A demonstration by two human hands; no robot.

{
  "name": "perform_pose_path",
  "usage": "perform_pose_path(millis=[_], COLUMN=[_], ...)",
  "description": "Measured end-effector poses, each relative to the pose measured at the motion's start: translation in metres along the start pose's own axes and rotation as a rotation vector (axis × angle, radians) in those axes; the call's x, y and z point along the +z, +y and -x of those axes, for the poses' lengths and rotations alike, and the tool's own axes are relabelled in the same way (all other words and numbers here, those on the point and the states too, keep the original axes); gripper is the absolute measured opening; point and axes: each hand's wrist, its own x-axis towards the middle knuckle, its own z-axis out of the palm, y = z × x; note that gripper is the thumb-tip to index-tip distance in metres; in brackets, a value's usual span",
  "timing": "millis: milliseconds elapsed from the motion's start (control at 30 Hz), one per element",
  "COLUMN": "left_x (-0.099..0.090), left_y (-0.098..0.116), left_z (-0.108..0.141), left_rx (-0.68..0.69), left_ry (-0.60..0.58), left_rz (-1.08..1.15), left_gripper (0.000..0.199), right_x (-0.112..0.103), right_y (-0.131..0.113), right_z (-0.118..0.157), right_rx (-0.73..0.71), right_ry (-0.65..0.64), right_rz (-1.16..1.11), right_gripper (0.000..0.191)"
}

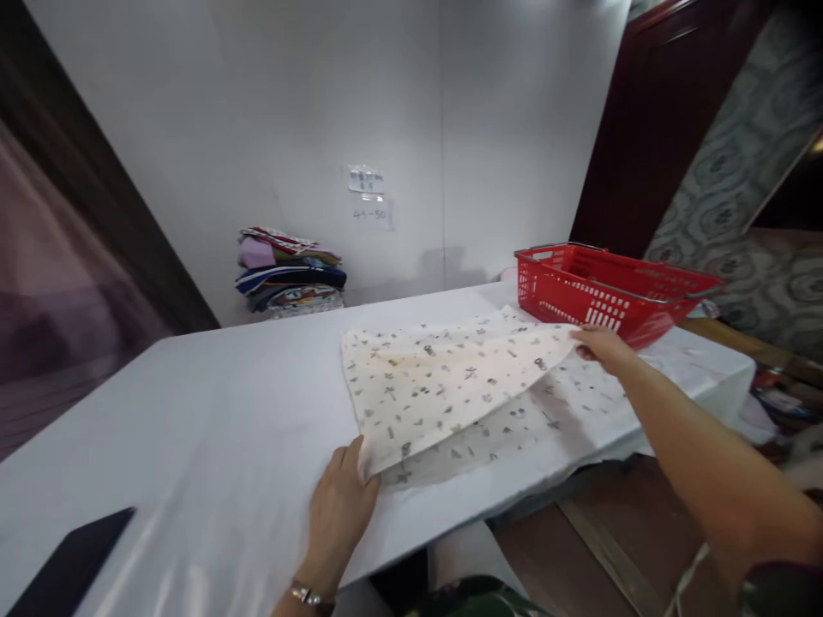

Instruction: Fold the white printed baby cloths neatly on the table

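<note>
A cream cloth (443, 377) with small dark printed figures lies partly doubled over on the white-covered table (244, 411). My left hand (343, 497) pinches its near left corner, close to the table surface. Farther off, my right hand (601, 347) grips another edge and holds it raised, so the upper layer slants above the lower one. The lower layer spreads out to the right beneath it. Whether the cloth is a garment or a plain piece of fabric cannot be made out.
A red plastic basket (572, 296) stands at the table's right end, just behind my right hand. Several folded clothes (289, 274) are stacked by the wall at the back left. A dark flat object (74, 561) lies at the near left. Paper labels (366, 180) hang on the wall.
</note>
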Motion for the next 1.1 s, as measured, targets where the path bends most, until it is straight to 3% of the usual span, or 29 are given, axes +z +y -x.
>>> perform_pose_path(millis=[133, 233, 333, 433, 533, 633, 833, 967, 1100], left_x=[0.017, 0.025, 0.028, 0.025, 0.014, 0.002, 0.016, 0.027, 0.025], left_y=[0.032, 0.04, 0.037, 0.032, 0.035, 0.046, 0.059, 0.054, 0.052], left_z=[-0.001, 0.001, 0.0, -0.006, -0.015, -0.022, -0.007, 0.006, 0.007], left_rx=[0.16, 0.183, 0.148, 0.153, 0.201, 0.195, 0.19, 0.116, 0.028], left_ry=[-0.071, -0.118, -0.164, -0.157, -0.022, 0.066, -0.224, -0.23, -0.238], left_rz=[0.004, 0.001, 0.029, 0.141, 0.282, 0.289, 0.108, 0.031, -0.017], left_gripper=[0.047, 0.043, 0.037, 0.03, 0.025, 0.027, 0.029, 0.032, 0.032], right_x=[-0.054, -0.064, -0.063, -0.066, -0.076, -0.083, -0.083, -0.084, -0.086], right_y=[0.05, 0.092, 0.114, 0.112, 0.102, 0.103, 0.132, 0.14, 0.138], right_z=[-0.008, -0.001, 0.0, -0.01, -0.024, -0.035, -0.038, -0.04, -0.041], right_rx=[0.153, 0.283, 0.333, 0.292, 0.172, 0.101, 0.128, 0.162, 0.173], right_ry=[0.198, 0.175, 0.129, 0.12, 0.165, 0.227, 0.257, 0.238, 0.228], right_rz=[0.112, 0.202, 0.244, 0.246, 0.234, 0.285, 0.563, 0.703, 0.81], right_gripper=[0.011, 0.013, 0.014, 0.012, 0.005, 0.011, 0.007, 0.016, 0.029])
